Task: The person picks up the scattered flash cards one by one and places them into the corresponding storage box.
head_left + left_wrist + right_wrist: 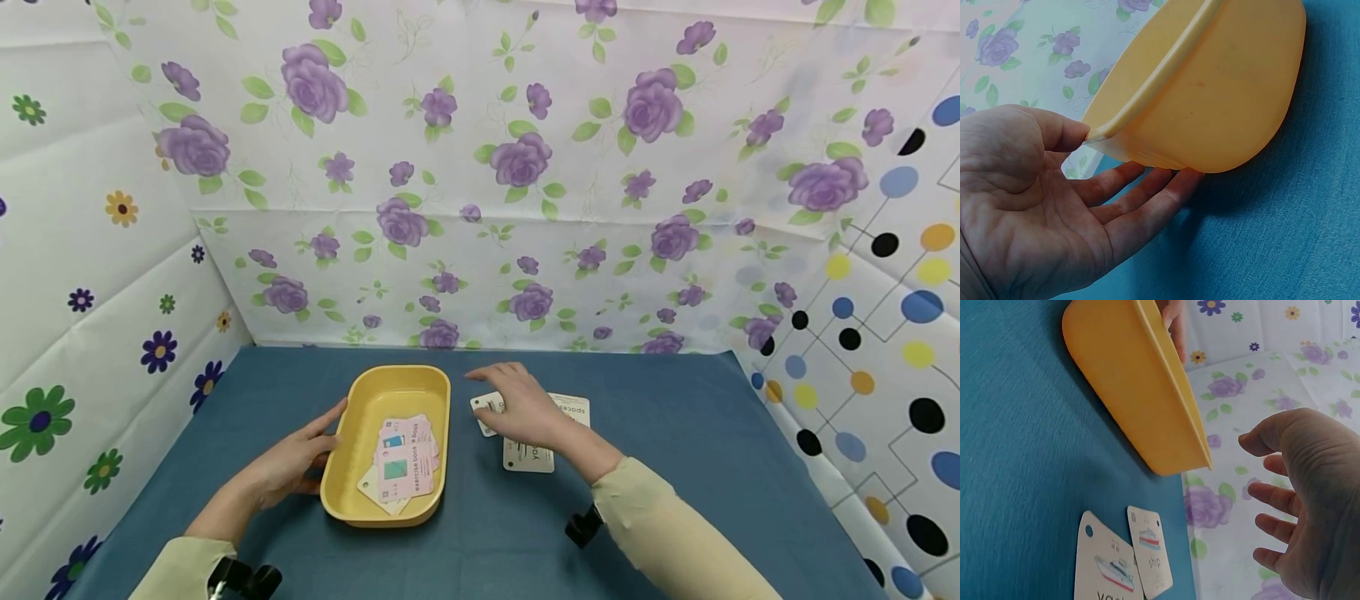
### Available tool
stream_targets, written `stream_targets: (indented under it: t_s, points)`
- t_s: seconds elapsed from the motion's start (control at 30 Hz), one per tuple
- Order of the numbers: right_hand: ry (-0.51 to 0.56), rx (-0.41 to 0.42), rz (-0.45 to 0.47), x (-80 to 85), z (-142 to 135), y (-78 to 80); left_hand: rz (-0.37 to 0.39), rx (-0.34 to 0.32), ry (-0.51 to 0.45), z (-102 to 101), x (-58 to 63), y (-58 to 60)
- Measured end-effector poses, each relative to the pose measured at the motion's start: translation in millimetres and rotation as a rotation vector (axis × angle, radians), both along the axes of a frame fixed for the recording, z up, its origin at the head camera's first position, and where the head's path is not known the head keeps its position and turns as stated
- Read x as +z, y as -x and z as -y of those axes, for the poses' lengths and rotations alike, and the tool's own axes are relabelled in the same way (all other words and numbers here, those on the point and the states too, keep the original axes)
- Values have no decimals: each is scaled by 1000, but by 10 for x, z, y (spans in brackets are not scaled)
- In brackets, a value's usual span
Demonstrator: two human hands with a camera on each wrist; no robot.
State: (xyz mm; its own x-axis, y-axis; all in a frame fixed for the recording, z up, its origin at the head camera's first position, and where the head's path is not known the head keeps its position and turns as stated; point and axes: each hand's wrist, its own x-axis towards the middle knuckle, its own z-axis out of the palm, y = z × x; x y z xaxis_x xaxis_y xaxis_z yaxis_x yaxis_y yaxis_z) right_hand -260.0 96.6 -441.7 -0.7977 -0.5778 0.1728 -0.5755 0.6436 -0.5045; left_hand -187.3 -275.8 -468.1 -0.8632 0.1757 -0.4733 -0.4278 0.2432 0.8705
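Note:
A yellow plastic basin (351,433) stands on the left of the blue cloth. My left hand (281,467) holds its left side; in the left wrist view the thumb lies at the rim and the other fingers reach the lower wall. Inside lie overlapping pink cards (405,475), the top one reading "exercise book", over a cream card (367,485). To the right of the basin, my right hand (525,408) hovers over cream picture cards with nothing in its spread fingers. These are a ship card (1150,553), a yacht card (1105,559) and a third card (576,406), partly hidden by the hand.
Blue cloth (675,467) covers the table. A purple-flowered sheet (465,267) hangs along the back edge, with a daisy-print sheet (97,358) at left and a dotted one (885,350) at right.

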Motion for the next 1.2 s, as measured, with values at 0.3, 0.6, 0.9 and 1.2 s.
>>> stream_targets:
  t_s: [0.3,0.6,0.9,1.2]
  points:
    - [-29,-48,-8,-60,-192,36,-5,-3,2,-5,16,-9]
    - [-25,-75,-5,-118,-394,61,-6,-1,5,0,16,-13]
    - [-13,-101,-5,-111,-529,37,-10,-1,13,-2,-1,-6]
    - [3,-156,42,-158,-726,62,-8,1,18,-11,7,-10]
